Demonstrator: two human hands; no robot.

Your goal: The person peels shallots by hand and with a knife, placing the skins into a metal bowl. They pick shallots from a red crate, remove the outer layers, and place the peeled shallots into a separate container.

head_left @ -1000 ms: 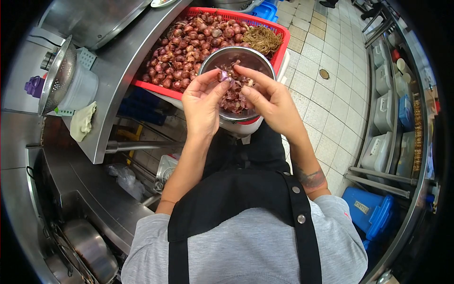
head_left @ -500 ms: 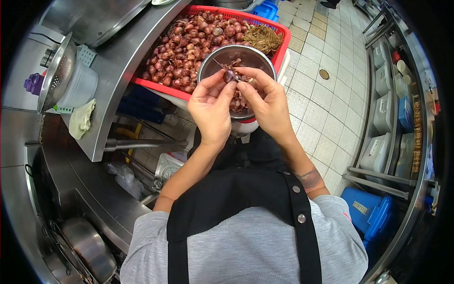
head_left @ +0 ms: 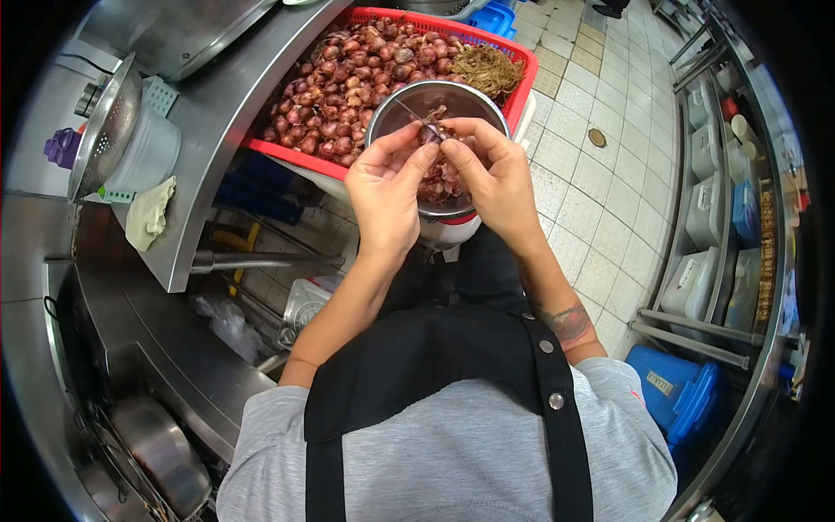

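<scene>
The person in the grey shirt and black apron (head_left: 435, 374) stands close to me, both arms reaching forward. The left hand (head_left: 385, 193) and the right hand (head_left: 492, 184) meet over a round steel bowl (head_left: 474, 103), and together they pinch one small purple shallot (head_left: 428, 135) between the fingertips; a thin blade seems to stick out to the upper left, but which hand grips it I cannot tell. I judge the step is peeling or trimming this shallot, with loose skins lying in the bowl below. The next move needs a careful pull of the skin, I think. Behind, a red plastic basket (head_left: 296, 157) holds many unpeeled shallots (head_left: 348, 78); the bowl's inside is mostly covered by the hands.
</scene>
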